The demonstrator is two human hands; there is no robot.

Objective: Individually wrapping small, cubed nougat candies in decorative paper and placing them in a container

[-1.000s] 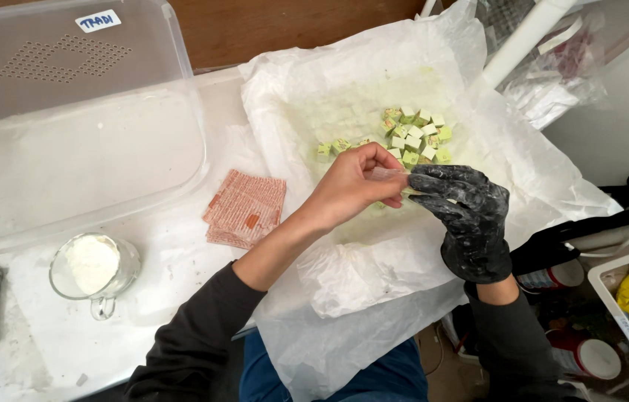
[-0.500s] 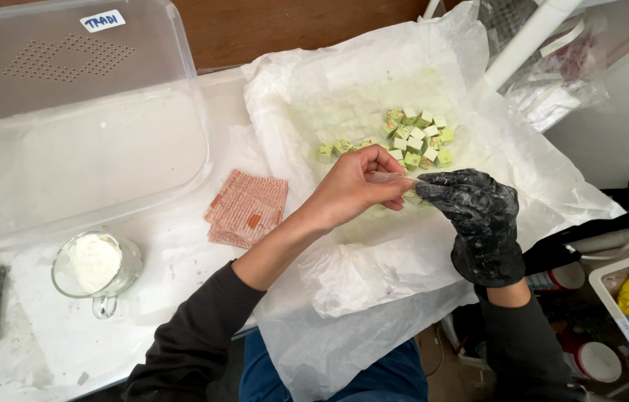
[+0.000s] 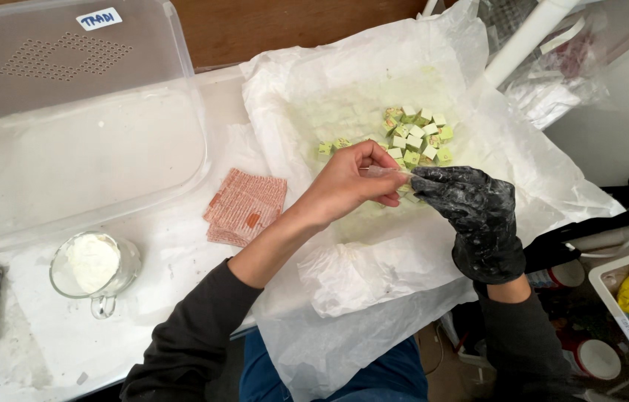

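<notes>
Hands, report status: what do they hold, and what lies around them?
Left hand bare, right hand in black glove, both pinching a small clear wrapper. Green-white cubes piled on white paper just beyond.

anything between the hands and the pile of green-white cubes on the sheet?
Nothing visible does. The bare left hand and gloved right hand meet at the near edge of the cube pile on the white plastic sheet, with no object between.

White table [image 3: 180,246] with plastic sheet [image 3: 403,260], clear tub [image 3: 69,156], glass cup [image 3: 95,268], patterned cloth [image 3: 246,207].
</notes>
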